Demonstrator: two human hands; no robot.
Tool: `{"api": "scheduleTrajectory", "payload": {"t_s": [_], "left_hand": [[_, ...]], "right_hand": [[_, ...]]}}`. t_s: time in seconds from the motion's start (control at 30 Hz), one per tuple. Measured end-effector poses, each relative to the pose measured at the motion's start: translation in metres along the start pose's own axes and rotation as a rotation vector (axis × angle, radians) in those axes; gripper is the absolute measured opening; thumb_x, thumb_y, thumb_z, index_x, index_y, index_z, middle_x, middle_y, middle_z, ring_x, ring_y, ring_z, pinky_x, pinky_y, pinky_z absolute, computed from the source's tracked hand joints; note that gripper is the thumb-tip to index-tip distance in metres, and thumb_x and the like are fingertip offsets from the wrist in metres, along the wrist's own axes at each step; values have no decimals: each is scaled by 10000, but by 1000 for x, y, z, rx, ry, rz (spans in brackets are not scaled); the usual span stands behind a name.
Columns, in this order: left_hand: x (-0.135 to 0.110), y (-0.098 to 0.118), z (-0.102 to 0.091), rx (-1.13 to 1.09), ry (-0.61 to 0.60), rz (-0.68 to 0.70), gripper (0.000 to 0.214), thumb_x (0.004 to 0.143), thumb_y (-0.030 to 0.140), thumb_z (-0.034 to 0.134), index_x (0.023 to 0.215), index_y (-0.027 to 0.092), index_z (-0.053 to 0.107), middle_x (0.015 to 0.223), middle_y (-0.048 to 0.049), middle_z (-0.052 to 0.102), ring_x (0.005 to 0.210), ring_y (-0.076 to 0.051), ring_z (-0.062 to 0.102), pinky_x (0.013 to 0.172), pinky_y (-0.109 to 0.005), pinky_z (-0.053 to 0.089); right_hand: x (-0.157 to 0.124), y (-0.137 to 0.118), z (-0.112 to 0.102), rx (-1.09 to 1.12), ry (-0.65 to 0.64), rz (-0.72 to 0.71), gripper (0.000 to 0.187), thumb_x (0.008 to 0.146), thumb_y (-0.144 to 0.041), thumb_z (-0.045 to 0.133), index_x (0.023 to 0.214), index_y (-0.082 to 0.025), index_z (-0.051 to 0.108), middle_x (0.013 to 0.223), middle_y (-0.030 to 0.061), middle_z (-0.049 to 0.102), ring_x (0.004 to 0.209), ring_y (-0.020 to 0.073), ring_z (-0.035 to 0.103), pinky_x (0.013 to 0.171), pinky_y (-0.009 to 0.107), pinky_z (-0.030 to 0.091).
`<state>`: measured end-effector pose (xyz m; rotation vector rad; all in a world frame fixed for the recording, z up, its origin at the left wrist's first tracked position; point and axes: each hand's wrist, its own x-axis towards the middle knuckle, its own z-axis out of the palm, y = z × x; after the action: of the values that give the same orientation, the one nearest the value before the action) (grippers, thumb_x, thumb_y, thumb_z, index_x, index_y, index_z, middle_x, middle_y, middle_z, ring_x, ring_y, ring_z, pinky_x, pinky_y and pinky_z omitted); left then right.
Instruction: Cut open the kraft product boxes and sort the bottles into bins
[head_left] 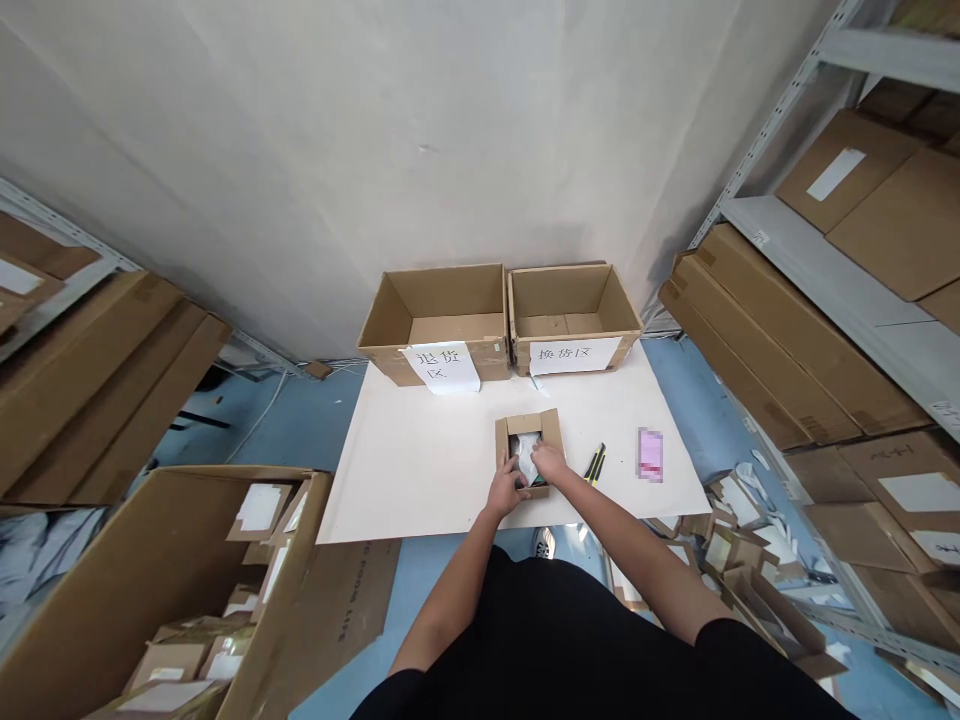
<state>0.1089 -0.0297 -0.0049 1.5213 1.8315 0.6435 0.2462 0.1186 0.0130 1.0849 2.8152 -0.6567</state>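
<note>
A small cardboard box (552, 428) with its flaps open lies on the white table near the front edge. Inside it shows a whitish wrapped item (527, 452); what the wrapping covers cannot be made out. My left hand (507, 489) grips the box's left near side, its fingertips curled over into the opening. From the right, my right hand (549, 460) reaches in, fingers closed on the whitish wrapping. Just right of that hand lies a yellow-and-black box cutter (595, 465).
Two large open cartons with handwritten paper signs, left (471, 352) and right (574, 355), stand at the table's back. A blurred pink item (650, 455) lies at right. A big carton (315, 500) of parcels stands left; laden shelves (862, 270) flank the right.
</note>
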Motion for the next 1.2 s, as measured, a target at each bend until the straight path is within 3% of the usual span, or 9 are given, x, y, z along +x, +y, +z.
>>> {"api": "scheduleTrajectory", "payload": {"t_s": [0.13,0.37,0.43,0.5,0.6,0.7,0.9,1.07,1.2], "left_hand": [[-3,-2,9,-13,39,4,251,634,49,877,773,197,731,1655,-116,436,1648,-388,90,1300,-582,256],[0,-6,5,-22,-16,57,268,644,-8,786,808,193,718,1686,-91,397,1652,-387,36,1301,-583,257],[0,-5,5,-14,-28,73,244,664,9,789,808,190,712,1686,-90,396,1652,-385,25,1306,-581,249],[0,-5,5,-8,-32,73,226,686,24,787,812,195,711,1686,-81,398,1654,-374,39,1306,-578,256],[0,-3,5,2,-29,53,213,706,38,790,822,202,721,1692,-73,394,1654,-367,54,1308,-581,252],[0,-3,5,2,-43,36,198,707,39,785,818,193,729,1712,-76,367,1653,-383,35,1316,-592,224],[0,-3,8,-12,-59,32,175,763,40,726,861,185,739,1765,-60,251,1657,-344,-45,1337,-577,169],[-2,-5,9,38,-42,59,171,801,26,671,849,186,707,1781,-61,195,1655,-315,-78,1325,-580,181],[-3,-5,7,19,-51,56,161,774,60,714,868,192,716,1789,-49,159,1654,-331,-75,1326,-583,164]], "right_hand": [[9,-3,1,-4,-4,-15,505,841,20,535,1284,-113,738,1519,202,597,1494,286,476,1193,408,420],[40,3,-15,95,45,-1,708,848,18,491,1529,-165,552,1759,125,239,1638,256,176,1255,447,340],[52,7,-24,103,-16,54,773,826,35,504,1571,-172,501,1753,137,251,1628,264,214,1246,449,351],[63,10,-33,115,-57,91,765,826,46,497,1558,-174,516,1706,144,367,1586,262,322,1236,437,361],[71,10,-38,158,23,119,676,876,35,435,1517,-142,555,1575,149,551,1465,230,495,1209,372,392],[67,0,-27,163,100,166,567,934,-9,398,1456,-95,603,1463,184,631,1364,236,579,1166,346,427],[47,-19,11,179,-113,180,350,879,-136,641,1205,-102,762,1334,239,694,1223,310,676,1043,377,522],[34,-16,25,333,-164,91,446,931,-153,547,1332,-207,733,1349,113,733,1208,251,710,1061,374,544],[24,-10,28,532,-15,115,586,878,-64,434,1404,-147,676,1437,123,681,1345,221,635,1131,381,514]]}}
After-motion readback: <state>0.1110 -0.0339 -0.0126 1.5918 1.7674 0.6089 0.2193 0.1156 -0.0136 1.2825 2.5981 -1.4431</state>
